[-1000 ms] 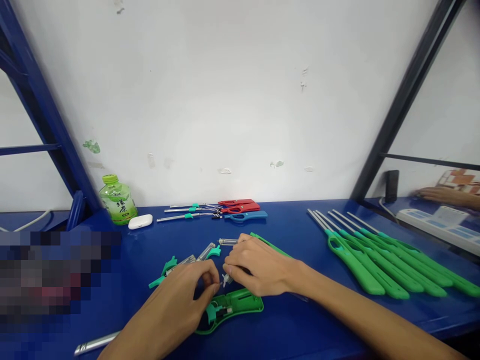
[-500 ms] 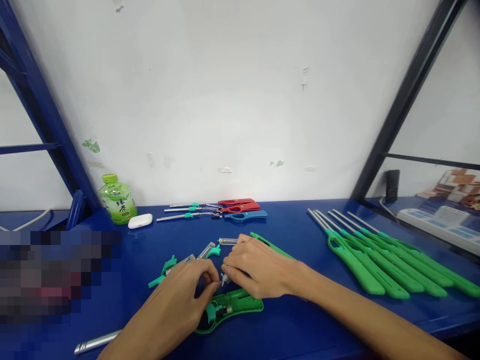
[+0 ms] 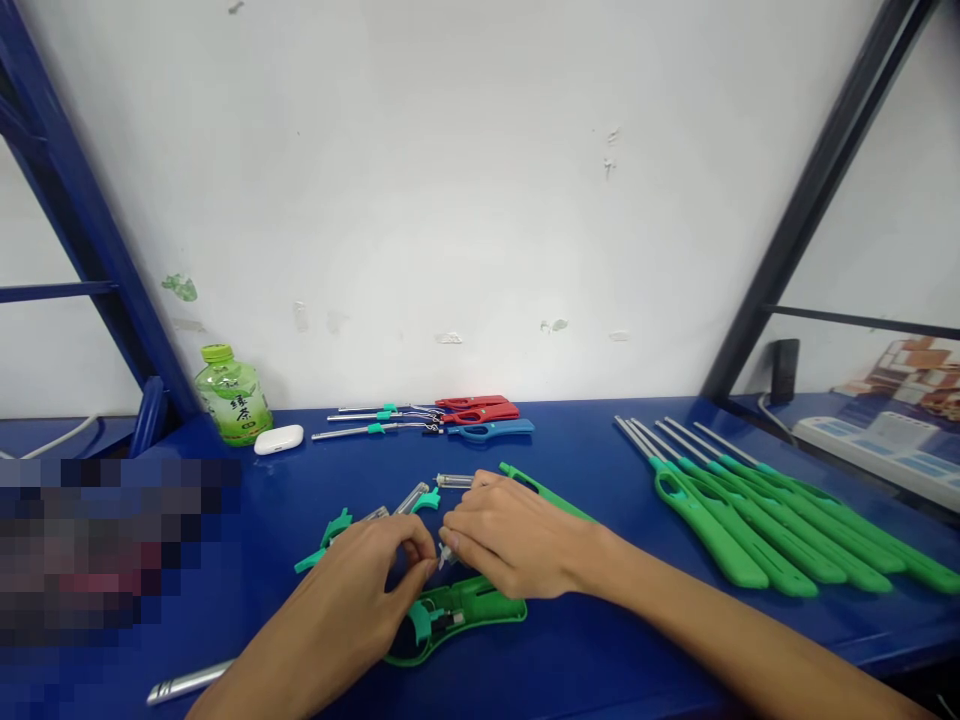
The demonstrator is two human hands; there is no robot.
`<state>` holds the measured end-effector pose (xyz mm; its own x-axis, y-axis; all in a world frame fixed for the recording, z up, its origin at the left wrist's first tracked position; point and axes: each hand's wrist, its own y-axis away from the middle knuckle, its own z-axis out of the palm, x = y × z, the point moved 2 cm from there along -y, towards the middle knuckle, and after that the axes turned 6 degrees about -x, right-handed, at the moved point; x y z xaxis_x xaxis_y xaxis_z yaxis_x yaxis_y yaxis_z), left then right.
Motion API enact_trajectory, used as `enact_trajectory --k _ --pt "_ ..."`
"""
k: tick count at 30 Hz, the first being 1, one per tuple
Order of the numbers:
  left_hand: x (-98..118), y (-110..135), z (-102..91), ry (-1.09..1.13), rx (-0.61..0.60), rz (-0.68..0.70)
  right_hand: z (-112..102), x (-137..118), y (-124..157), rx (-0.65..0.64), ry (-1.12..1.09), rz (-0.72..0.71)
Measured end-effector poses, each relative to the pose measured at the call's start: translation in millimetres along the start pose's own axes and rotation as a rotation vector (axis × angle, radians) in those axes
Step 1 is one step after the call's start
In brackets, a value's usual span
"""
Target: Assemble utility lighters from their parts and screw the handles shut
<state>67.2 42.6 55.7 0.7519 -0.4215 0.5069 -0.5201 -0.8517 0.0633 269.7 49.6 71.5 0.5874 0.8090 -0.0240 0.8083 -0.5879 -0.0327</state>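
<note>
The left hand (image 3: 367,572) pinches thumb and forefinger tips together, anything between them too small to tell, just beside the pale-tipped clear part (image 3: 445,555) clamped in the curled right hand (image 3: 517,532). The open green shell (image 3: 487,601) lies below them on the blue table (image 3: 600,660). Farther out, the label (image 3: 241,410) on the green bottle (image 3: 227,378) reads 绿茶; its smaller print is illegible.

A matte white wall (image 3: 465,190), marked with small peeling patches (image 3: 180,288), rises along the back edge of a glossy dark-blue bench (image 3: 585,470). A blue metal post (image 3: 101,230) flanks its back left corner, a blackish metal post (image 3: 812,200) its back right; light is soft.
</note>
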Motion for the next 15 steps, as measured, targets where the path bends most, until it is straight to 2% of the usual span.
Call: enact_trajectory --k 9,15 --pt "6.1 0.3 -0.8 -0.014 -0.013 -0.035 -3.1 -2.5 1.2 -0.036 -0.001 0.004" --pt "0.6 -4.2 -1.1 -0.005 -0.005 -0.01 -5.3 1.2 2.0 -0.026 0.009 0.046"
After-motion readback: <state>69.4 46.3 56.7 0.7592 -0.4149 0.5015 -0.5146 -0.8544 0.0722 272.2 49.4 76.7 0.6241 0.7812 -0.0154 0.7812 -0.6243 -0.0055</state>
